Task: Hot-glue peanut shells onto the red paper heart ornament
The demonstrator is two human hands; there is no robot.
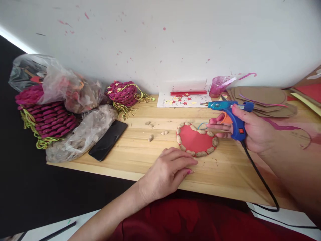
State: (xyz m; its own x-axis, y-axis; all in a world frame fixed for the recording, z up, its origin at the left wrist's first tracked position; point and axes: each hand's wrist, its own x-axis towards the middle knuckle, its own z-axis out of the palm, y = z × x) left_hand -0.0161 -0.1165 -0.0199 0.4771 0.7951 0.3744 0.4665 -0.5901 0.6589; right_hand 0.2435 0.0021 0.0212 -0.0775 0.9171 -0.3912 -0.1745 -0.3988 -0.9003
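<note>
My right hand [253, 129] is wrapped round a blue hot glue gun [237, 122]. Its metal nozzle points left above the table and its trigger is orange. Below and left of it lies a red heart-shaped piece [197, 140] with peanuts in their shells [201, 154] set along its edge. Resting on the wood at the heart's lower left edge, my left hand [170, 169] has its fingers stretched out and slightly bent, with nothing seen in them. Several loose peanuts [150, 137] lie to the left of the heart.
A black phone [108, 140] and plastic bags [82, 134] are at left, near magenta woven baskets [54, 118]. Behind, star pieces lie on white paper [163, 103], with a pink cup [217, 87] beside it. Brown cutouts [265, 97] are at right. The gun's black cord [260, 175] hangs over the front edge.
</note>
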